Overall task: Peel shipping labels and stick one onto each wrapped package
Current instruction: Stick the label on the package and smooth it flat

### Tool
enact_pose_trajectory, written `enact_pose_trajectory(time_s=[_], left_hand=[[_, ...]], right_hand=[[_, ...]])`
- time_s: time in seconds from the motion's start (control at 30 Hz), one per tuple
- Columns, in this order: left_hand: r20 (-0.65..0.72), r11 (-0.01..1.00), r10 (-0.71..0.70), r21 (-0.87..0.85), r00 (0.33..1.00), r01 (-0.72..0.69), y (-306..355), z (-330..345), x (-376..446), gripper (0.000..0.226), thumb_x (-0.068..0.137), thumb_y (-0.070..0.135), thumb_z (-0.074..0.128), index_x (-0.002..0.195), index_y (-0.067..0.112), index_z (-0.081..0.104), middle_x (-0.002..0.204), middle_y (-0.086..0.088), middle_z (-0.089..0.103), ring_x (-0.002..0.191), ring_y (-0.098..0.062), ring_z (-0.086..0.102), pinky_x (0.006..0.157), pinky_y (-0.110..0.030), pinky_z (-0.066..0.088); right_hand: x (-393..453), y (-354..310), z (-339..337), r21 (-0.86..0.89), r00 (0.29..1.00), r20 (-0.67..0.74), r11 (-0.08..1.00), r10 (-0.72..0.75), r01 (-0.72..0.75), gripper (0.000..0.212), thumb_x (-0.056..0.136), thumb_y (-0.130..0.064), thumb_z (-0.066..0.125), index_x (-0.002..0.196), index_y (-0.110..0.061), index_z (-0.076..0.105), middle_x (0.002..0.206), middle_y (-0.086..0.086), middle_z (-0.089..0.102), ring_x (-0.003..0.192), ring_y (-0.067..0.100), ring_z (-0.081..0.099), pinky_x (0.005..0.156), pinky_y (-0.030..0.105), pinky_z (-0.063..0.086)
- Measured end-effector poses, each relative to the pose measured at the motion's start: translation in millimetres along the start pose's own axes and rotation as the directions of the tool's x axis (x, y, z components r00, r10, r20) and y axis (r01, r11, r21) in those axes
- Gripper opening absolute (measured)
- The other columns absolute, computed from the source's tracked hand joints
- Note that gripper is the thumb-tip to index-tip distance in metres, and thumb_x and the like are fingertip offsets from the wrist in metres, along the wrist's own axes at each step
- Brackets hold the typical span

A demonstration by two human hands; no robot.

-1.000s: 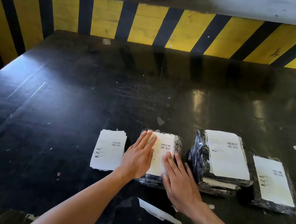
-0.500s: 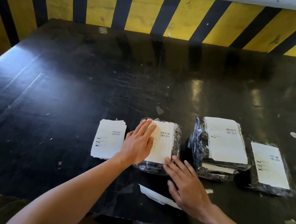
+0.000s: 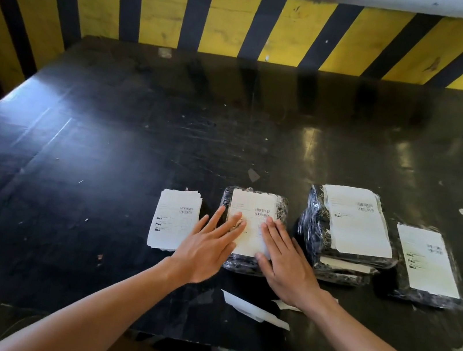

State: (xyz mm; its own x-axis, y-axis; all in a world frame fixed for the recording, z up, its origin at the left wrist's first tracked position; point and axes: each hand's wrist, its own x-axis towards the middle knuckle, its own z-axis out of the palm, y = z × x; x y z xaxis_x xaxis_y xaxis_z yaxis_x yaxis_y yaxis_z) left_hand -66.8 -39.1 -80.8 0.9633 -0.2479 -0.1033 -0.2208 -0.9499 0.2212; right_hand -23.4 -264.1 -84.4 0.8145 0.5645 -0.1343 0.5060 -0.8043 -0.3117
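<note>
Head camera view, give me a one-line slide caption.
Both hands press a label flat onto a wrapped package.

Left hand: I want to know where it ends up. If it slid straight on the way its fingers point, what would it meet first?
The left hand points up and to the right across the label on the middle package. Past that package's far edge, only bare table shows.

Label stack (image 3: 174,221) left; centre package (image 3: 245,264) labelled; two-package pile (image 3: 348,236), single package (image 3: 428,267) right
</note>
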Motion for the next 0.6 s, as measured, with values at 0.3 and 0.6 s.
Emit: enact_pose_trajectory(time_s=[0.3, 0.6], left_hand=[[-0.059, 0.992, 0.093, 0.090, 0.994, -0.088, -6.8, 19.2, -49.4, 0.062, 0.102, 0.033, 0.031, 0.158, 0.031, 0.003, 0.166, 0.008, -0.001, 0.152, -0.029, -0.011, 0.123, -0.046, 0.010], [-0.254, 0.996, 0.038, -0.066, 0.967, -0.057, 8.8, -13.0, -22.5, 0.041, 0.095, 0.024, 0.042, 0.134, 0.023, 0.053, 0.146, -0.002, 0.050, 0.145, -0.024, 0.033, 0.116, -0.045, 0.035]], right_hand=[[2.0, 3.0, 6.0, 0.033, 1.000, -0.019, 0.999, -0.022, 0.023, 0.072, 0.095, -0.059, 0.011, 0.157, -0.026, -0.004, 0.163, -0.015, -0.016, 0.146, 0.000, -0.022, 0.123, 0.043, 0.014], [9.5, -5.7, -0.5, 0.138, 0.974, -0.226, 0.990, 0.032, -0.001, 0.057, 0.098, -0.047, 0.026, 0.145, -0.020, 0.043, 0.154, -0.006, 0.036, 0.145, 0.011, 0.025, 0.117, 0.041, 0.027]])
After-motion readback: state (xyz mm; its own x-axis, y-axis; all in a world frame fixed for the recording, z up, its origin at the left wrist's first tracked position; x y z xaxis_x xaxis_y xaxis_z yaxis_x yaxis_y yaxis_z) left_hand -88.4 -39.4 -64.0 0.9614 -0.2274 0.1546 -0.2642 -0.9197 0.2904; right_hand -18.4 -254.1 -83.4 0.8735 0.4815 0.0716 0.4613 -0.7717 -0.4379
